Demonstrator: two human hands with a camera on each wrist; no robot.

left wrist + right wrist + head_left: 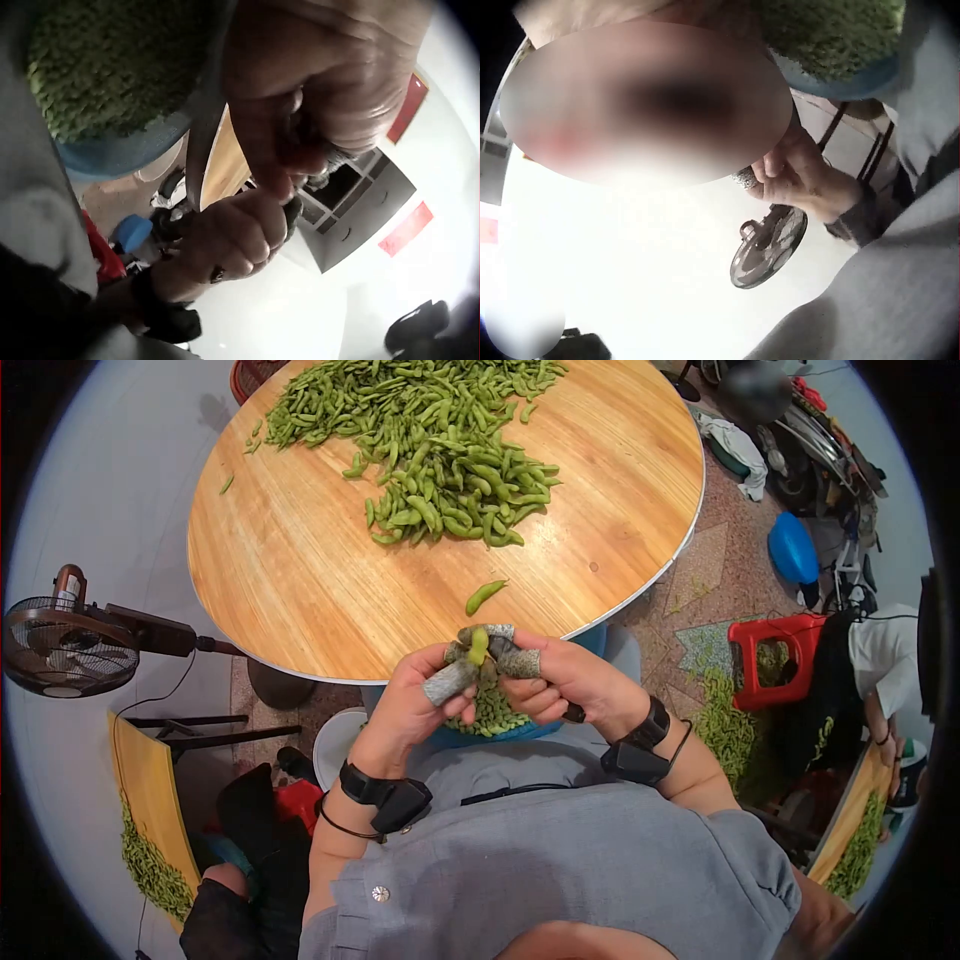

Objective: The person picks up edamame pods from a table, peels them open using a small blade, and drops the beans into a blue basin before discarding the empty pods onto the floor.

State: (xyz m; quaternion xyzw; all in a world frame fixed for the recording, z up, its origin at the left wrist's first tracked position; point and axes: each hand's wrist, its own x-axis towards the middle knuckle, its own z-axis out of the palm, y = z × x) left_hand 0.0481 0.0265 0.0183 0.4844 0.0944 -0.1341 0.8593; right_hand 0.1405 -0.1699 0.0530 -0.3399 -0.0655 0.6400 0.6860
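Note:
Both hands meet over the near edge of the round table, thumbs and some fingers wrapped in grey patterned tape. Between them is a green edamame pod (479, 644), pinched by my left hand (408, 692) and my right hand (562, 672). A small dark end of something (573, 713) pokes out under the right hand's curled fingers; what it belongs to is hidden. Directly below the hands, a blue basin (124, 156) holds a heap of green beans (112, 67). One loose pod (486, 597) lies on the table just beyond the fingertips.
A large pile of pods (450, 470) covers the far middle of the round wooden table (270, 580). At left stands a fan (70, 645). A red stool (775, 660), a blue tub (793, 548) and scattered pods (725, 730) are on the right floor. Other people sit at both sides.

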